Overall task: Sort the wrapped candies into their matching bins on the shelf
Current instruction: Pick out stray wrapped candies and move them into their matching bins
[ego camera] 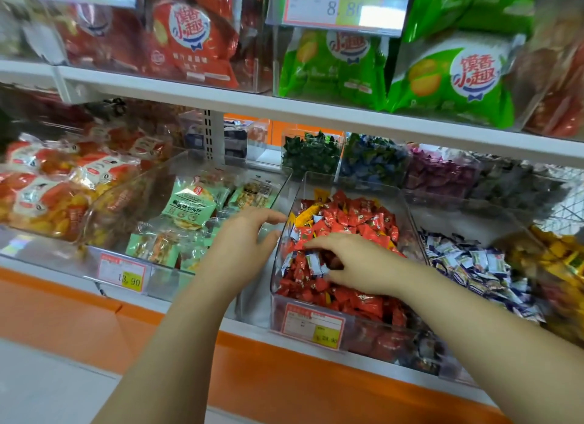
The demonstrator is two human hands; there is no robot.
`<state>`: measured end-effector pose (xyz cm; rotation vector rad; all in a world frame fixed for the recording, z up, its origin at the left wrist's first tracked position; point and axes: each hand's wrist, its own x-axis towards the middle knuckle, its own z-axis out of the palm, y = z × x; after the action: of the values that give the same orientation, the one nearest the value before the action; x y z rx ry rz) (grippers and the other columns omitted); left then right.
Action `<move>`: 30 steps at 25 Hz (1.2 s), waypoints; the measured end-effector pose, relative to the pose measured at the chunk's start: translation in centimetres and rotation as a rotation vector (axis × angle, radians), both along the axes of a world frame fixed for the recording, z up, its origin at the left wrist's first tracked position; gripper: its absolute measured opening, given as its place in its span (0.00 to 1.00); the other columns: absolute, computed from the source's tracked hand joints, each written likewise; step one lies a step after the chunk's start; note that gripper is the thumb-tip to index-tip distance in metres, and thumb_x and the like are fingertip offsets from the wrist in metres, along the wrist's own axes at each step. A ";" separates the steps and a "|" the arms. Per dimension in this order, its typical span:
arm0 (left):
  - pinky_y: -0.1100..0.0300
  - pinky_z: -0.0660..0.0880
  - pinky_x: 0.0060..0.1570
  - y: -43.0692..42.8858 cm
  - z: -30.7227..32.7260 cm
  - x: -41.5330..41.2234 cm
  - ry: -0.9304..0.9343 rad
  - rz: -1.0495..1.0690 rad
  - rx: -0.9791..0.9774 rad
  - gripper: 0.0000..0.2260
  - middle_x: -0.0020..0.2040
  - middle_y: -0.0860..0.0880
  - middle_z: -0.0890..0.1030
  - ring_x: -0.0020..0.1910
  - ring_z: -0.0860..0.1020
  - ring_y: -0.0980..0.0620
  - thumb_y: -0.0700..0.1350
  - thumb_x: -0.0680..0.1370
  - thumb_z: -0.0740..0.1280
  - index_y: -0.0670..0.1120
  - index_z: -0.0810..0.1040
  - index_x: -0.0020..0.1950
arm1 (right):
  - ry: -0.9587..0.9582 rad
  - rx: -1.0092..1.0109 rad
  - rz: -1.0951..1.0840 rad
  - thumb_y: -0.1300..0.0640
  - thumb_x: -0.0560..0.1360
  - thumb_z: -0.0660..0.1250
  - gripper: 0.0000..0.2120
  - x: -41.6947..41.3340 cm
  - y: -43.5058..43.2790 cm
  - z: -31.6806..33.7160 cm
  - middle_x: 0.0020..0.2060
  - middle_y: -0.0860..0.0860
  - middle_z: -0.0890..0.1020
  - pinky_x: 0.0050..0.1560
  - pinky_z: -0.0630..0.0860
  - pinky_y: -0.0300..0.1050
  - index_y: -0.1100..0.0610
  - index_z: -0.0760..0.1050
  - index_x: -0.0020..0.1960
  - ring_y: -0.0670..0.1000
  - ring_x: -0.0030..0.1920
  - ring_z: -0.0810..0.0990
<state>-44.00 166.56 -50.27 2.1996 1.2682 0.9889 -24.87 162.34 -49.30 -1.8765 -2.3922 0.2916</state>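
Note:
A clear bin (pixel 286 300) on the lower shelf holds mostly red wrapped candies (pixel 357 221), with a few yellow ones (pixel 308 215) and blue-and-white ones mixed in. My right hand (pixel 354 264) reaches into this bin, fingers curled over a blue-and-white candy (pixel 314 262) on the red pile; whether they pinch it is unclear. My left hand (pixel 243 234) hovers at the bin's left wall with fingers relaxed and holds nothing. The bin to the right holds blue-and-white candies (pixel 474 265). A yellow candy bin (pixel 556 259) is at the far right.
Left of the red bin, a clear bin holds green snack packs (pixel 186 209); orange-red packs (pixel 47 183) lie further left. Small bins behind hold green (pixel 311 153), blue (pixel 369 161) and purple (pixel 439 171) candies. Red and green bags fill the upper shelf (pixel 252 103).

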 end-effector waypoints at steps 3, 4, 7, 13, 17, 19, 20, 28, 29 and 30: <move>0.67 0.65 0.54 0.2 -0.1 -0.3 -0.024 -0.011 -0.020 0.12 0.59 0.55 0.76 0.54 0.69 0.62 0.42 0.78 0.63 0.52 0.76 0.60 | -0.027 -0.092 0.026 0.63 0.72 0.67 0.29 -0.6 1.4 -0.5 0.63 0.50 0.70 0.55 0.68 0.37 0.50 0.64 0.71 0.50 0.59 0.71; 0.66 0.66 0.53 0.3 -0.1 -0.4 -0.029 -0.012 -0.024 0.12 0.59 0.55 0.76 0.54 0.70 0.61 0.42 0.79 0.63 0.52 0.76 0.60 | -0.011 -0.100 0.021 0.64 0.72 0.68 0.28 -0.7 1.7 -0.5 0.62 0.50 0.71 0.53 0.68 0.36 0.51 0.67 0.69 0.49 0.57 0.73; 0.65 0.67 0.52 0.4 -0.1 -0.7 -0.036 -0.007 -0.025 0.11 0.58 0.55 0.76 0.54 0.71 0.60 0.43 0.78 0.63 0.52 0.77 0.60 | 0.073 -0.107 -0.020 0.64 0.70 0.71 0.20 -0.8 2.0 -0.7 0.55 0.51 0.76 0.48 0.73 0.40 0.52 0.75 0.60 0.49 0.48 0.76; 0.64 0.68 0.54 0.3 0.0 -0.7 -0.034 -0.004 -0.023 0.11 0.58 0.54 0.76 0.55 0.72 0.58 0.43 0.78 0.63 0.52 0.77 0.60 | 0.235 -0.038 -0.075 0.57 0.70 0.73 0.07 -0.7 1.2 -1.9 0.42 0.44 0.77 0.40 0.70 0.34 0.51 0.79 0.47 0.45 0.41 0.75; 0.65 0.67 0.53 0.4 0.0 -0.7 -0.031 -0.008 -0.024 0.11 0.58 0.55 0.76 0.55 0.73 0.58 0.44 0.78 0.63 0.52 0.77 0.60 | 0.358 0.122 -0.150 0.60 0.72 0.71 0.10 -0.5 0.2 -0.9 0.39 0.41 0.77 0.40 0.71 0.35 0.47 0.73 0.41 0.38 0.36 0.74; 0.65 0.67 0.53 0.5 0.0 -0.6 -0.033 -0.007 -0.025 0.11 0.58 0.55 0.76 0.54 0.72 0.58 0.44 0.78 0.63 0.53 0.77 0.60 | 0.331 0.138 -0.101 0.59 0.73 0.69 0.12 -0.9 -0.5 0.3 0.40 0.38 0.75 0.37 0.68 0.29 0.45 0.74 0.51 0.34 0.36 0.73; 0.65 0.67 0.53 0.5 0.0 -0.6 -0.034 -0.005 -0.025 0.11 0.58 0.55 0.76 0.54 0.72 0.58 0.44 0.78 0.63 0.53 0.77 0.60 | 0.294 0.118 -0.073 0.58 0.73 0.69 0.17 -1.4 -0.7 0.6 0.43 0.39 0.76 0.38 0.68 0.29 0.44 0.72 0.58 0.35 0.38 0.74; 0.66 0.66 0.53 0.4 -0.1 -0.8 -0.042 -0.013 -0.021 0.12 0.59 0.55 0.76 0.55 0.72 0.59 0.44 0.78 0.63 0.52 0.77 0.60 | 0.363 0.016 -0.132 0.57 0.71 0.72 0.19 -3.9 0.9 -1.3 0.54 0.46 0.75 0.42 0.66 0.33 0.53 0.73 0.61 0.43 0.45 0.71; 0.66 0.66 0.53 0.5 -0.1 -0.8 -0.043 -0.012 -0.024 0.12 0.59 0.55 0.76 0.55 0.73 0.58 0.44 0.78 0.63 0.52 0.77 0.60 | 0.421 -0.009 -0.162 0.57 0.70 0.73 0.20 -3.9 1.1 -1.4 0.52 0.46 0.75 0.42 0.67 0.34 0.53 0.73 0.60 0.43 0.44 0.72; 0.66 0.66 0.53 0.5 -0.1 -0.7 -0.047 -0.011 -0.027 0.11 0.59 0.55 0.76 0.56 0.73 0.58 0.44 0.78 0.63 0.52 0.76 0.60 | 0.472 -0.028 -0.185 0.57 0.70 0.74 0.19 -4.0 1.2 -1.5 0.49 0.45 0.74 0.42 0.68 0.35 0.53 0.73 0.58 0.43 0.41 0.72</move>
<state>-44.75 167.08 -50.36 2.1483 1.2396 1.0077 -28.83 163.56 -50.81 -1.7759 -1.9026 0.6694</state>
